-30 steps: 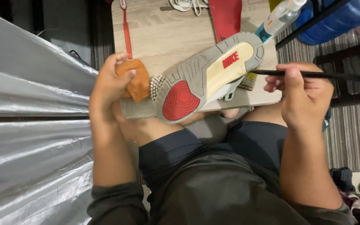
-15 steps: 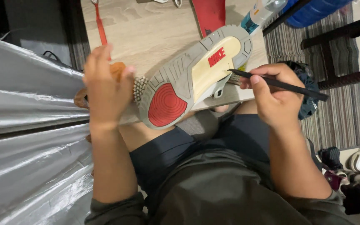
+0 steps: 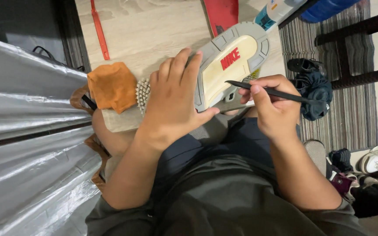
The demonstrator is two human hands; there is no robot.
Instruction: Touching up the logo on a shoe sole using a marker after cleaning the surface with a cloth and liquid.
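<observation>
L hand (image 3: 171, 102) moved onto shoe sole (image 3: 230, 70), red logo patch (image 3: 230, 59) beside; R hand (image 3: 272, 105) grip closed on black brush (image 3: 272, 91).

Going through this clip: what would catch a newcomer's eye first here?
Probably the upturned shoe at centre, its grey and cream sole with red lettering facing up, with the left hand spread over its forefoot. Next, the right hand holding a thin black tool with its tip at the sole's edge. An orange cloth lies left on the wooden board.
</observation>
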